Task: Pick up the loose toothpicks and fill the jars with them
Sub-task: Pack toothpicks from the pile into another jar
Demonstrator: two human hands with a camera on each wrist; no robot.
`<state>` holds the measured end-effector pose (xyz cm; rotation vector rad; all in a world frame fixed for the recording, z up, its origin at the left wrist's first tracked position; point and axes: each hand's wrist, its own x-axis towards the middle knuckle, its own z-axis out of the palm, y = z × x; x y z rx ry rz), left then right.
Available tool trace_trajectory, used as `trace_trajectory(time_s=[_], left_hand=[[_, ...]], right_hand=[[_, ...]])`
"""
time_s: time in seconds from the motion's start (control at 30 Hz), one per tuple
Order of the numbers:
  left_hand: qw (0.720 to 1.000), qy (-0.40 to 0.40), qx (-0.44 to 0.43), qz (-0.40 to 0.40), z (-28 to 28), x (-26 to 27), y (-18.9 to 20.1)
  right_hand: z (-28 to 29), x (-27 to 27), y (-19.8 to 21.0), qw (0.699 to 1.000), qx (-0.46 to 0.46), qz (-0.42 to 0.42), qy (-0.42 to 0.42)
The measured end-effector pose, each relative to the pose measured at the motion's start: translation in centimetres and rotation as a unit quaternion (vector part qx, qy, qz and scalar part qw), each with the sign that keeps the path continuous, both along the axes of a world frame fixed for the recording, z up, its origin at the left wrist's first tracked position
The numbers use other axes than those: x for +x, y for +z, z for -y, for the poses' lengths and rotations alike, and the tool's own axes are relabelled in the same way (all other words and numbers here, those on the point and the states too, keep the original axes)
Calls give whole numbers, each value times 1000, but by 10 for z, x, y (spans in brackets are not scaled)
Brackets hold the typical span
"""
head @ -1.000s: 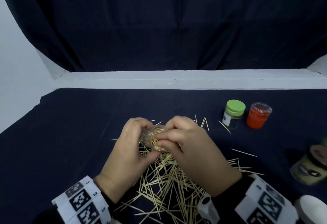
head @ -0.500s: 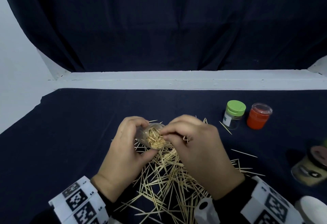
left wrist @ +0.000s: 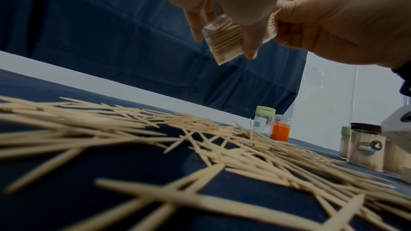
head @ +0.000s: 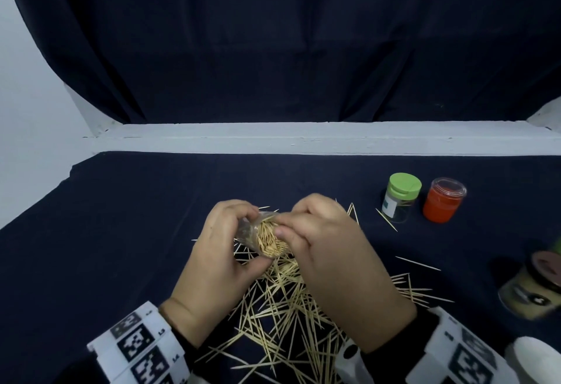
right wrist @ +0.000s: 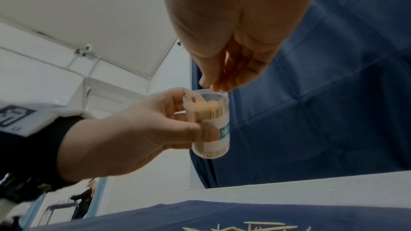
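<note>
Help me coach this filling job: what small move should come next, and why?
Probably release the toothpicks pinched in the right hand into the clear jar. Its fingertips sit right at the open mouth, the left hand holds the jar steady off the table, and the loose toothpicks below still need collecting.

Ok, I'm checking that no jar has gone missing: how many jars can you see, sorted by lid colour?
green-lidded jars: 2
orange jar with clear lid: 1
dark-lidded jar: 1
open clear jar, held by the left hand: 1
Total: 5
I cannot tell what the white thing at the near right edge is, so it is not counted.
</note>
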<state>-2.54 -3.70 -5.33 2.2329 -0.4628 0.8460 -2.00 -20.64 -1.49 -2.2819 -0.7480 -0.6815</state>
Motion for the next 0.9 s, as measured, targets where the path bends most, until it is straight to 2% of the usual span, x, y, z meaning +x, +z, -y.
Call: trace_trajectory(time_s=[0.07, 0.17, 0.37, 0.57, 0.7, 0.83, 0.9], left_hand=[[1000, -1, -1, 3, 2, -1, 1], [1000, -13, -5, 10, 5, -3, 6], [1000, -1, -9, 2, 2, -2, 6], [999, -27, -24, 4, 5, -3, 5], [1000, -18, -17, 4, 2, -1, 3], [1000, -14, -5, 6, 2, -2, 4], [1000, -19, -10, -3, 3, -3, 5]], right_hand=[[-3, -1, -1, 998, -40, 30, -31], [-7, -3, -4, 998, -52, 9, -34], [-1, -1, -1, 995, 55, -69, 37], [-1, 1, -2, 999, 14, 1, 41], [-1, -5, -1, 998, 47, 2, 40], [-8, -6, -5, 995, -89, 23, 29], [-9, -7, -5, 994, -91, 46, 36]])
